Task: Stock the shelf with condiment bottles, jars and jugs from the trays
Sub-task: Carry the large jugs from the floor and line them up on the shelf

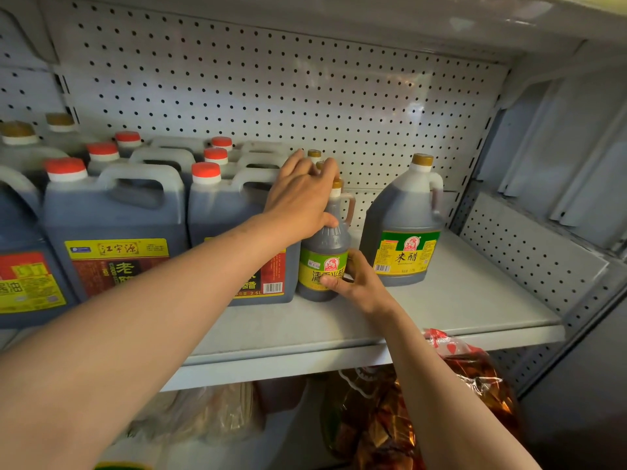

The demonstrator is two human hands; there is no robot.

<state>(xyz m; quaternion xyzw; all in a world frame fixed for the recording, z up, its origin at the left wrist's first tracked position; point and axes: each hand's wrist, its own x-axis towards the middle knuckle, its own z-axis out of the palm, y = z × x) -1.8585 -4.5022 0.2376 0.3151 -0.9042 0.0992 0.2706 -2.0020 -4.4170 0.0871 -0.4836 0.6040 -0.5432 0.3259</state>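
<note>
A small dark vinegar bottle [324, 262] with a green-yellow label and gold cap stands on the white shelf [458, 300]. My left hand [300, 195] grips its neck and shoulder from above. My right hand [356, 279] holds its lower body, thumb across the label. Two more gold caps [314, 153] show behind my left fingers. To the right stands a larger round jug [405, 228] with a green label and gold cap, apart from the small bottle.
Several square dark jugs [115, 232] with red caps fill the shelf's left side, right against the small bottle. A perforated back panel [271, 89] rises behind. Crinkly snack bags [451, 385] lie on the shelf below.
</note>
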